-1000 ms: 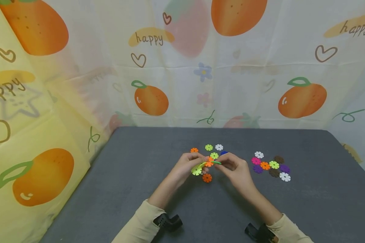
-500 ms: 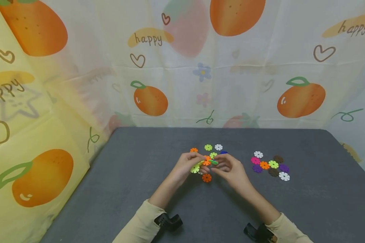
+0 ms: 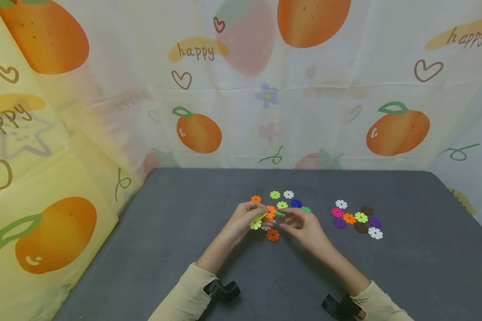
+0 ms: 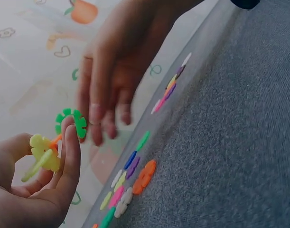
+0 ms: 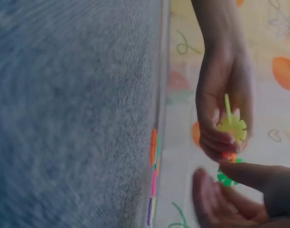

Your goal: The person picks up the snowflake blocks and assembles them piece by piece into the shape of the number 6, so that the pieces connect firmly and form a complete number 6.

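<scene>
My left hand (image 3: 238,223) grips joined notched building discs just above the table. The joined piece has yellow-green discs (image 4: 39,146), an orange disc (image 3: 270,212) and, at its outer end, a green disc (image 4: 80,124). In the left wrist view, my right hand (image 4: 118,61) hangs beside that green disc with loose fingers and nothing between them. Its thumb (image 5: 249,175) overlaps the green disc in the right wrist view. Part of the orange disc is hidden behind the left fingers.
Loose discs lie under and behind the hands, among them an orange one (image 3: 273,235), a blue one (image 3: 296,203) and a white one (image 3: 288,195). A second cluster, with a pink disc (image 3: 337,212), lies to the right on the grey table (image 3: 425,267). A printed curtain (image 3: 241,102) stands behind.
My right fingers have let go of the green disc and spread apart. My left hand has turned the joined discs slightly and shifted them left. Blue and green loose discs behind the right hand show more.
</scene>
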Motion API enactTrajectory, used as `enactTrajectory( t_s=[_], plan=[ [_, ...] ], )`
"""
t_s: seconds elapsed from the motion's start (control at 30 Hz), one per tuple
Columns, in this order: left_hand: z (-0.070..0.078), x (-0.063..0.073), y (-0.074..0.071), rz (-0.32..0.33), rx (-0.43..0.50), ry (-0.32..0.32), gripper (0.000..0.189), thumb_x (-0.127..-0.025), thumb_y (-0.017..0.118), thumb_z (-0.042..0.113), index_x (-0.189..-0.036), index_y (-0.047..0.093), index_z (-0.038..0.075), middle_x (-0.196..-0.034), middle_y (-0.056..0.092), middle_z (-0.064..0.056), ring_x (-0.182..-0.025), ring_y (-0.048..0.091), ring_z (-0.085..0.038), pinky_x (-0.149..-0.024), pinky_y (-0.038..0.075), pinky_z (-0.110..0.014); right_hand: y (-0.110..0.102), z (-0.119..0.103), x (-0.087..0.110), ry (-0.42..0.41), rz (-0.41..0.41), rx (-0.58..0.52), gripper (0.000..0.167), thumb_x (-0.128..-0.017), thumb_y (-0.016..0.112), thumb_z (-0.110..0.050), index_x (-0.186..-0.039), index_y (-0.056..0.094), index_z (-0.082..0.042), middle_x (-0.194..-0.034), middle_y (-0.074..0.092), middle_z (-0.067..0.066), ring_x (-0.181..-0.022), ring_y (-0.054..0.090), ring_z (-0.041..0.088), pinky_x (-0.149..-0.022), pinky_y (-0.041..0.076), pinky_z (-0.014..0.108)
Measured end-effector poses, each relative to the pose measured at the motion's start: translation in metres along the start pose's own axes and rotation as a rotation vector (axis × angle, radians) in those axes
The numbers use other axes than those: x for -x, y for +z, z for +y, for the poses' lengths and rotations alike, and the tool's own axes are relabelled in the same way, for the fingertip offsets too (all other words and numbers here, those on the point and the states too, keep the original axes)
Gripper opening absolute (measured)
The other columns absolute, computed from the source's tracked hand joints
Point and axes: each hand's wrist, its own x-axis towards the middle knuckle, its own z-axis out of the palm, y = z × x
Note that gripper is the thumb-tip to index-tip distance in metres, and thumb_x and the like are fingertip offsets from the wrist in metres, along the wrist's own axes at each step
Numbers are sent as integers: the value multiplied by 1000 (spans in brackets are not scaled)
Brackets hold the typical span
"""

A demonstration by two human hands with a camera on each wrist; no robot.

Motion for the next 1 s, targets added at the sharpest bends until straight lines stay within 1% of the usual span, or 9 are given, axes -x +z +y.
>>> enactTrajectory(
  t_s=[0.1,0.23,0.37,0.5,0.6,0.7,0.83,0.93,1.0],
  plan=[
    [-2,-1,-4,2,6,-10,30,-100,54,18,-112,60,-9,-98,64,-9,-78,73,-15,-88,60,-40,4,4,0,25,-58,91,38,-86,74,-9,-121,63,2,-104,69,18,-78,64,13,-64,54,18],
    [-4,-4,-9,25,-7,-24,31,-100,53,20,-113,60,-7,-99,63,-8,-80,73,-14,-89,59,-35,8,11,4,-50,-162,182,39,-84,77,-14,-118,65,1,-103,65,14,-73,53,4,-61,48,19],
    [-5,-5,-10,25,-12,-30,31,-100,52,20,-114,59,-6,-100,63,-8,-81,73,-15,-88,59,-33,10,13,6,-112,-240,212,43,-84,77,-16,-122,65,0,-101,58,12,-71,46,5,-62,45,18],
    [-5,-5,-10,22,2,-41,33,-100,53,21,-118,56,-6,-103,63,-10,-81,73,-15,-87,60,-33,10,12,5,-118,-279,260,48,-85,76,-16,-128,62,-1,-105,54,10,-73,45,8,-63,44,18],
    [-5,-6,-10,26,8,-50,37,-99,54,20,-126,54,-5,-109,64,-16,-79,73,-14,-88,59,-34,11,12,5,-124,-283,294,47,-85,76,-16,-127,63,-1,-108,53,9,-75,46,8,-65,45,18],
    [-6,-6,-9,20,2,-54,40,-99,54,20,-131,54,-3,-118,63,-19,-78,73,-13,-89,59,-34,12,14,6,-115,-268,276,41,-84,77,-15,-121,66,-3,-105,52,8,-74,46,8,-65,45,19],
    [-7,-8,-10,3,-25,-46,40,-99,55,20,-132,58,-1,-130,60,-16,-79,72,-12,-88,58,-32,14,16,6,-86,-237,228,32,-83,78,-14,-113,69,-6,-99,51,7,-72,45,8,-63,45,18],
    [-7,-8,-10,-7,-18,-40,37,-98,54,18,-129,60,0,-129,62,-16,-79,72,-13,-87,59,-33,15,17,6,-75,-212,217,28,-81,79,-12,-106,69,-6,-95,52,7,-69,44,6,-61,44,18],
    [-7,-8,-9,-11,-5,-39,35,-99,53,18,-128,62,0,-121,65,-18,-78,72,-13,-85,60,-35,15,17,6,-64,-190,208,26,-79,81,-11,-101,67,-6,-93,53,7,-67,43,5,-59,44,18]
  ],
)
